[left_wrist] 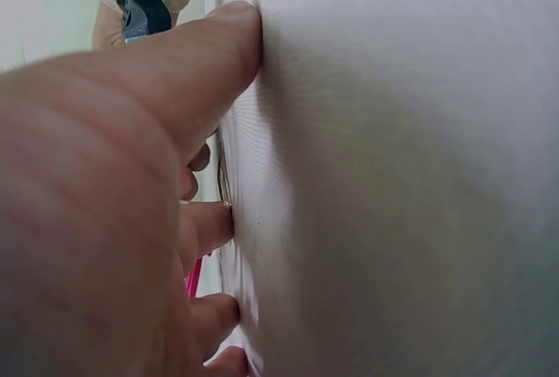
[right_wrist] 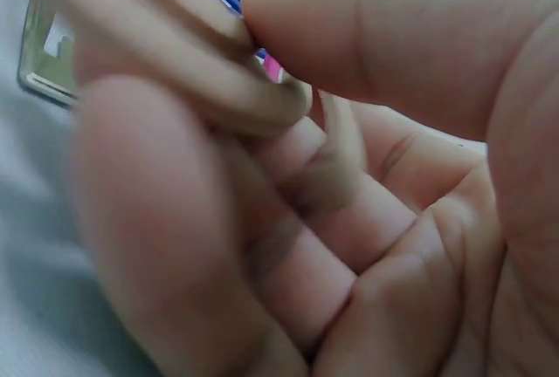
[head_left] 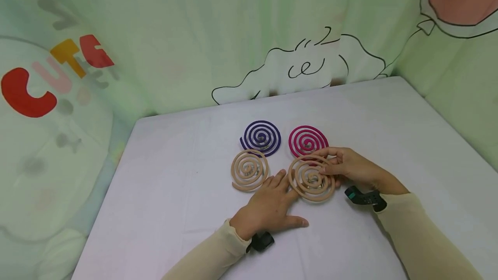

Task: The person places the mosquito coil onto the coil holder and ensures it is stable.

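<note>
My right hand (head_left: 348,165) pinches the right edge of a tan mosquito coil (head_left: 313,178), thumb on top and fingers beneath. In the right wrist view, the thumb presses on the curved tan strands. My left hand (head_left: 269,208) rests palm down on the white cloth with its fingers spread, the fingertips at that coil's left edge. A second tan coil (head_left: 247,169) lies just beyond the left fingertips. Behind are a purple coil (head_left: 261,138) and a magenta coil (head_left: 308,143); the magenta one is partly covered by the right hand and front coil.
A shiny, flat metallic piece (right_wrist: 48,80) shows beside the held coil in the right wrist view. White cloth covers the table (head_left: 175,176). A pale green printed curtain (head_left: 175,33) hangs along the back and sides.
</note>
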A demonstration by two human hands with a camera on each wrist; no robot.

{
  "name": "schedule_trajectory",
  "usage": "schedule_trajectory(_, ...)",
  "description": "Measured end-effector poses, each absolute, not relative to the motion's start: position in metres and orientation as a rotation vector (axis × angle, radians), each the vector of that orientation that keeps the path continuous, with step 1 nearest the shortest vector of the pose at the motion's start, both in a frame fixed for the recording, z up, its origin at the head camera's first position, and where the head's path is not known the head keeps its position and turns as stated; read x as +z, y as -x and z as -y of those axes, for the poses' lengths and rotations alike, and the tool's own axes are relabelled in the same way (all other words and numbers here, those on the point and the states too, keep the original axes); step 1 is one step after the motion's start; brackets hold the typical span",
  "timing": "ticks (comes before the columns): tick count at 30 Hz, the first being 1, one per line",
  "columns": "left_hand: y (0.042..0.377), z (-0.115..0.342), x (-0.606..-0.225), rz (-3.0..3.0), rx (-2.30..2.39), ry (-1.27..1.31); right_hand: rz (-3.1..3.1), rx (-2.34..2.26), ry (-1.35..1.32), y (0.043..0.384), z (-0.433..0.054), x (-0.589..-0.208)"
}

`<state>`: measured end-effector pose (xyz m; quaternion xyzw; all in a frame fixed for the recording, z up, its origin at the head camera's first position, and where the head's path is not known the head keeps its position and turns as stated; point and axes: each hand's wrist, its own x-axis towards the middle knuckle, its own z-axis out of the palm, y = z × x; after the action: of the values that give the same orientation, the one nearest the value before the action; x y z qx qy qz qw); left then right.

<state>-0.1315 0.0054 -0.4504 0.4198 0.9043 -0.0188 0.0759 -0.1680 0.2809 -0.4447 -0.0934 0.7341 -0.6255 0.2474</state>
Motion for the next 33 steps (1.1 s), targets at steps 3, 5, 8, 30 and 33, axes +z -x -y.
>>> schedule_trajectory(3,0.1309,-0.0043,-0.4515,-2.708,-0.056,-1.257,-2.045,-1.681,0.228,0.1667,-0.2781,-0.4434)
schedule_trajectory(5,0.1312,-0.0044,-0.4515,-2.705,-0.061,-1.259,-2.070,-1.668,0.212,0.1663,-0.2776,-0.4423)
schedule_trajectory(8,0.1317,-0.0048,-0.4514,-2.703,-0.067,-1.263,-2.076,-1.669,0.202,0.1665,-0.2769,-0.4420)
schedule_trajectory(30,0.1304,-0.0040,-0.4504,-2.700,-0.071,-1.225,-2.029,-1.678,0.239,0.1690,-0.2759,-0.4448)
schedule_trajectory(33,0.1304,-0.0041,-0.4499,-2.701,-0.085,-1.231,-2.028,-1.685,0.241,0.1684,-0.2753,-0.4447)
